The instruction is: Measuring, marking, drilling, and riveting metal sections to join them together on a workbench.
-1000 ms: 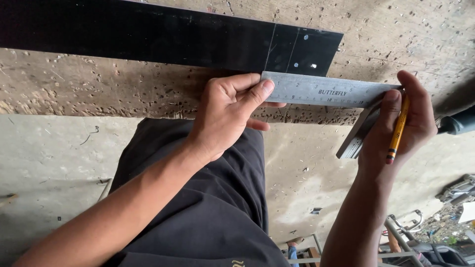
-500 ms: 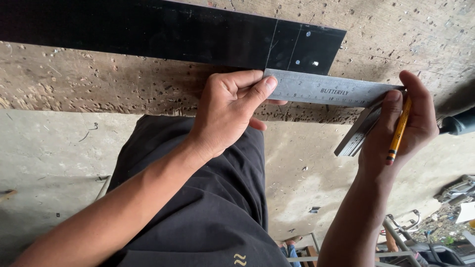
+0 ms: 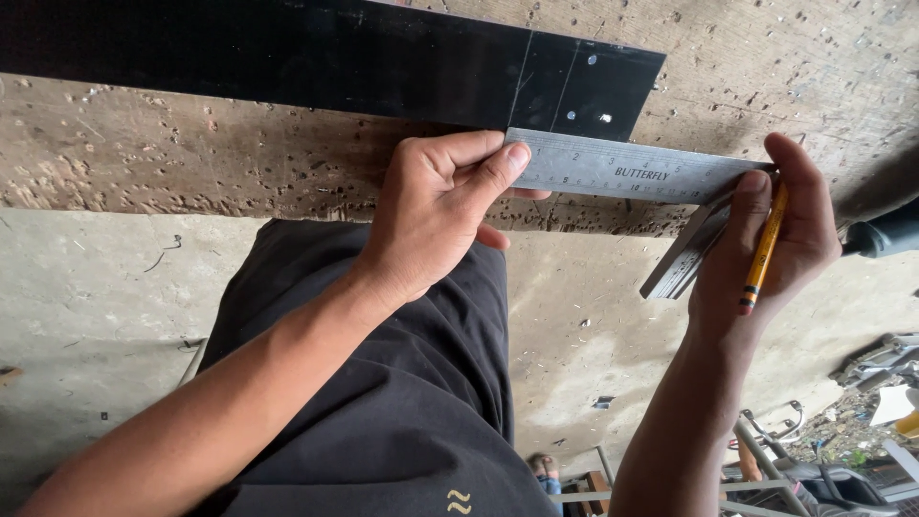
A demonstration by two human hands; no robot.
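Observation:
A steel try square [image 3: 613, 170] lies on a worn, pitted wooden bench [image 3: 191, 153], its blade running left to right just below a flat black bar [image 3: 316, 57]. My left hand [image 3: 436, 211] pinches the blade's left end between thumb and fingers. My right hand [image 3: 771, 239] grips the square's dark stock at the right end and also holds a yellow pencil [image 3: 763, 251] along the palm. Thin scribed lines cross the black bar near its right end.
The bench edge runs across the middle of the view, with concrete floor [image 3: 86, 316] below it. My dark shirt [image 3: 383, 402] fills the lower centre. Metal frames and scrap [image 3: 823, 450] lie at the lower right. A dark tool [image 3: 885, 235] rests at the right edge.
Both hands and the square have stayed almost still. The square's blade sits slightly higher, closer to the black bar's lower edge.

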